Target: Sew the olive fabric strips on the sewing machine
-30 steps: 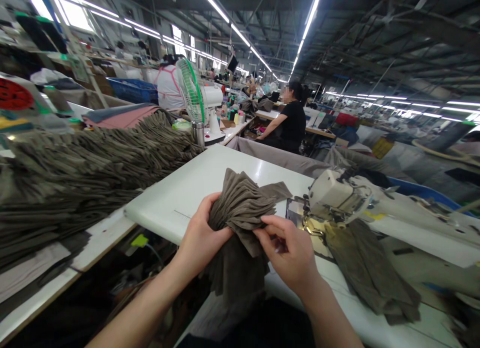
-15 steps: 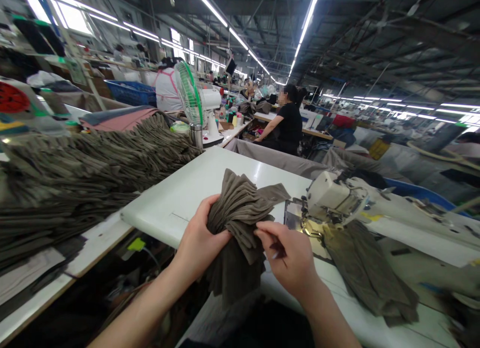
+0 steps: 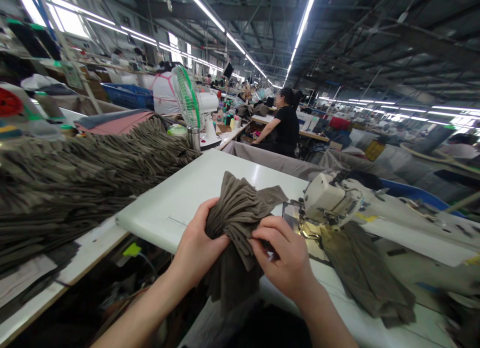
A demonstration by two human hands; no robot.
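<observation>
- Wrapping closed around the brown cloth bundle, left of the sewing machine: left hand.
- Pinching the bundle's edge, nearer the sewing machine: right hand, nearly closed.

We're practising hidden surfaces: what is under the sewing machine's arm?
Olive-brown fabric lies partly under the sewing machine's arm, with its near end in view; the arm covers whatever lies farther back.

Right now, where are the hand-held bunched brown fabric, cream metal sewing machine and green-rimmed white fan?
Bunched brown fabric (image 3: 236,208): head view, fanned folds.
Cream metal sewing machine (image 3: 399,234): head view, side panel.
Green-rimmed white fan (image 3: 208,102): head view, motor housing.
</observation>
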